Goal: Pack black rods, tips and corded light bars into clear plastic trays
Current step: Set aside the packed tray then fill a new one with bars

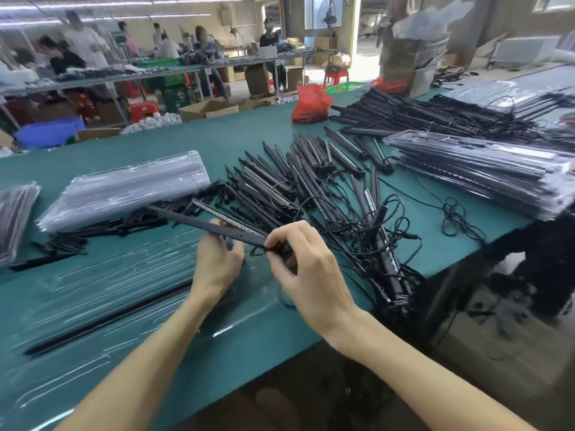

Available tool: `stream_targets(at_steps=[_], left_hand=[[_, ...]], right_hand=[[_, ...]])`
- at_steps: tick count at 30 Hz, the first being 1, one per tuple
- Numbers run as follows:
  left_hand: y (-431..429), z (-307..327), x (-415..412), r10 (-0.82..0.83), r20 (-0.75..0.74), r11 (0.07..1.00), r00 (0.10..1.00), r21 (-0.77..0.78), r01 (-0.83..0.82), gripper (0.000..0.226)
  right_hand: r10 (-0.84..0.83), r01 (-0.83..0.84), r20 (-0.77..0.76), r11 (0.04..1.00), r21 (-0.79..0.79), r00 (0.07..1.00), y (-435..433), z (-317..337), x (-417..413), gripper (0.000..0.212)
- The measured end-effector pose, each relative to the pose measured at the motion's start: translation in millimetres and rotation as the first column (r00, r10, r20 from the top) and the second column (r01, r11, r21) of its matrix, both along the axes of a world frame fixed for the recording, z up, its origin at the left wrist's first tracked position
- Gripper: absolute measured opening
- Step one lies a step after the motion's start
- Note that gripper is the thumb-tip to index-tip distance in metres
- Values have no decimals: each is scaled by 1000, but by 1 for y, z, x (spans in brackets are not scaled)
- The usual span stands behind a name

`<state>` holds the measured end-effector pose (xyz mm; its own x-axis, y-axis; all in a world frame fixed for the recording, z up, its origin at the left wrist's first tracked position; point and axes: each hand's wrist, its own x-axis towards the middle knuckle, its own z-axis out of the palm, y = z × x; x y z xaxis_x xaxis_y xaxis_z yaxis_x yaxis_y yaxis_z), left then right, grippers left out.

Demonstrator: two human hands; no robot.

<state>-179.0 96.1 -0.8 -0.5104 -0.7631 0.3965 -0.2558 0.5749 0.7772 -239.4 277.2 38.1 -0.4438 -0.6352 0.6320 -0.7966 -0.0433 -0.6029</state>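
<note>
R hand (311,269) pinches light bar (199,221) at corded end; L hand (217,262) grips it mid-length.

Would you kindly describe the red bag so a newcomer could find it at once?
Follow the green table to its far edge, beyond the pile of black light bars. The red plastic bag sits there, soft and crumpled beside black parts.

A red bag (311,104) sits on the green table (249,141), cardboard boxes (208,109) beyond.
</note>
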Motion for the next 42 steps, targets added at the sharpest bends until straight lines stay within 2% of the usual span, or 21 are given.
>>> stream_targets(at_steps=[2,4,6,9,15,17,19,21,23,25,28,29,31,32,34,36,37,40,42], left_hand=[[-3,0,2,-19,5,999,1000,-32,19,23],[-5,-1,3,-24,32,999,999,-31,25,21],[-12,-4,4,-24,21,1000,999,-1,24,18],[-14,-5,4,-3,10,999,1000,33,2,31],[-5,1,5,-62,14,998,998,-5,62,30],[-3,2,5,-85,-2,996,996,-13,85,29],[-3,2,5,-84,-2,996,996,3,84,17],[-4,2,5,-84,-2,996,996,29,84,21],[-5,1,6,-102,-2,994,995,28,102,20],[-4,1,6,-131,-8,991,991,16,131,17],[-5,0,7,-128,-20,992,992,-11,128,17],[-5,0,7,-120,-14,992,993,-29,119,18],[-5,-2,7,-124,-5,992,992,-29,124,14],[-5,-3,7,-131,-1,991,991,-18,131,12],[-7,-5,8,-139,2,990,990,0,139,13],[-8,-6,8,-144,-2,990,990,3,144,14],[-9,-6,7,-146,-2,989,989,-1,146,13],[-9,-7,6,-159,-10,987,987,-15,158,10],[-8,-7,6,-175,-18,984,984,16,175,19]], right_hand=[[-48,46,87,999,20,995,5,0,-10,13],[-80,71,102,994,81,992,8,0,-18,12],[-58,46,87,989,140,995,7,0,-20,11],[-43,31,69,984,175,997,3,-1,-18,13],[-50,94,-124,919,383,991,-12,-3,-16,41],[-19,76,-126,882,465,992,-18,-2,-15,37],[10,48,-108,854,518,994,-23,-4,-15,32],[40,22,-100,834,552,994,-24,-6,-15,35],[68,-8,-82,817,576,994,-23,-6,-16,46],[91,-46,-47,810,584,995,-20,1,-18,65],[50,-71,54,858,509,997,-23,18,-29,78],[5,-32,59,886,463,998,-27,24,-38,73],[-111,127,-61,896,426,992,-38,32,-63,47],[-147,205,-159,863,461,976,-43,35,-78,35],[-137,302,-304,742,599,943,-50,35,-107,36],[-133,339,-336,646,684,932,-51,31,-130,35],[-142,357,-352,636,684,925,-49,30,-138,28],[-202,391,-354,682,619,913,-44,31,-157,10],[-257,342,-228,762,549,939,-44,36,-161,9]])
